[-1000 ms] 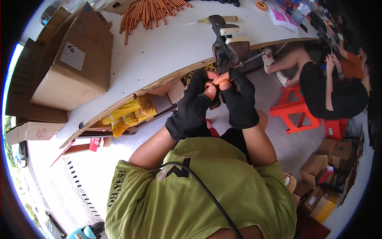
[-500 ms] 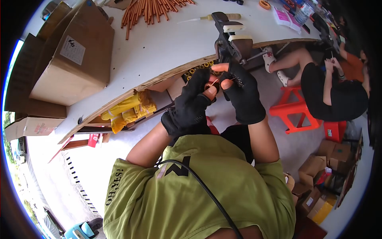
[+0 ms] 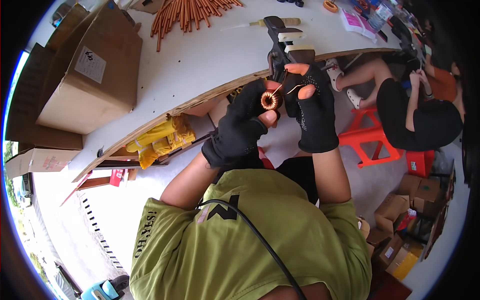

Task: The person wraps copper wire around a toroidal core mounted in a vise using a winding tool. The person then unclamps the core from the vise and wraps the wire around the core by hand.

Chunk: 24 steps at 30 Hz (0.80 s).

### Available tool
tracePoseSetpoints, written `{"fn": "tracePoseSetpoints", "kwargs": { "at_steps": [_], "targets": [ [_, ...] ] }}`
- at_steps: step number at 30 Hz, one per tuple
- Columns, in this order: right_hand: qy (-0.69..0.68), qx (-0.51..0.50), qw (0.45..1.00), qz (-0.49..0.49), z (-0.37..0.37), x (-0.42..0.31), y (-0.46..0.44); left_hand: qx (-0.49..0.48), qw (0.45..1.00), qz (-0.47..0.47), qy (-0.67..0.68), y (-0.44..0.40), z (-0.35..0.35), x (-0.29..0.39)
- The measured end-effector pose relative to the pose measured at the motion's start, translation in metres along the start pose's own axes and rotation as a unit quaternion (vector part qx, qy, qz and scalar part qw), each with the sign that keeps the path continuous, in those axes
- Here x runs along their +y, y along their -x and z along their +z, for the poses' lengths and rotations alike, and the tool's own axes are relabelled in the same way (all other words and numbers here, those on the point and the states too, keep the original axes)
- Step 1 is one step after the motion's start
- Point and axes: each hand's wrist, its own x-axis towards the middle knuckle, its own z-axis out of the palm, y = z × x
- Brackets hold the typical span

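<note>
Between the thumb and fingers of my left hand (image 3: 242,122) is a small ring wound with copper wire (image 3: 270,100), its round face turned to the camera. My right hand (image 3: 315,112), in a black fingerless glove like the left, is just to the right of the ring. A loose copper wire (image 3: 295,88) runs from the ring to its thumb and fingers, which are closed on it. Just beyond both hands, a vise (image 3: 285,47) is mounted at the bench edge.
On the white bench (image 3: 200,65) lie copper rods (image 3: 187,17), a yellow-handled tool (image 3: 280,22) and a cardboard box (image 3: 95,75). Yellow bundles (image 3: 162,140) sit below its edge. At the right are a seated person (image 3: 420,115), an orange stool (image 3: 367,137) and more boxes (image 3: 395,212).
My right hand has moved right, away from my left hand. The wound ring, mostly hidden before, now shows its face, and more of the loose wire is visible.
</note>
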Motion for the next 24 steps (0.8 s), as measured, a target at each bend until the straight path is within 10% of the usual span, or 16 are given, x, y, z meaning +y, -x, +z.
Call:
{"fn": "tracePoseSetpoints", "kwargs": {
  "at_steps": [14,24],
  "targets": [
    [-0.027,0.006,0.996,0.086,0.008,0.015,0.007,0.051,0.938,0.156,-0.306,-0.004,0.000,-0.003],
    [-0.058,0.047,0.991,0.112,0.015,0.012,0.012,0.059,0.974,0.122,-0.184,-0.004,0.000,-0.009]
  ]
}}
